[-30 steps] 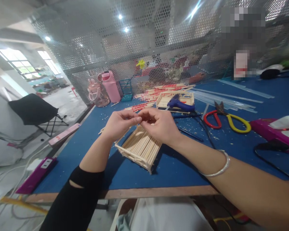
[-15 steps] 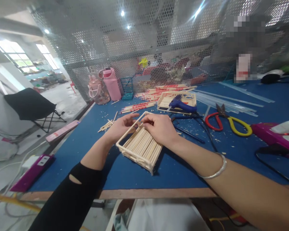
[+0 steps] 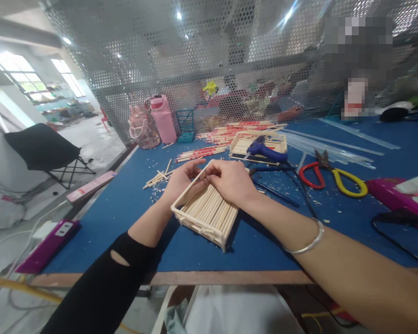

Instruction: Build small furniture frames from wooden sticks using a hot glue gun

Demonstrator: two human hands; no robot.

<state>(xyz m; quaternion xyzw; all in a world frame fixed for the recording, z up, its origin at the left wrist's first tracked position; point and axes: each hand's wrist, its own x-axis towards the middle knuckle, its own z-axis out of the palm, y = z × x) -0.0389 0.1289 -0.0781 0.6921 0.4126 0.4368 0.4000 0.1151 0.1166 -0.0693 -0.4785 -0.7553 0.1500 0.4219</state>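
In the head view, a shallow tray of pale wooden sticks [image 3: 209, 213], with a slatted floor and raised rails, rests at an angle on the table in front of me. My left hand [image 3: 186, 182] curls around its far left rail, the thumb reaching inside. At the far end, my right hand [image 3: 231, 182] closes over the tray with thumb and forefinger pinched near the corner. The two hands' fingertips meet there, and whatever lies between them is hidden. The right hand's other fingers drop out of sight behind the tray's right side.
Beyond the hands, a blue glue gun [image 3: 266, 150] lies on a second stick tray [image 3: 238, 147]. Red-marked sticks [image 3: 226, 134], loose short sticks [image 3: 158, 177] and clear glue sticks [image 3: 334, 150] are spread about. Red-and-yellow-handled pliers [image 3: 323, 162] lie right. Pink bottles [image 3: 165, 120] stand at the back left.
My left hand has moved slightly right, its thumb further inside the tray and its fingers nearer the right hand. The right hand stays pinched at the far corner. The view has shifted slightly.
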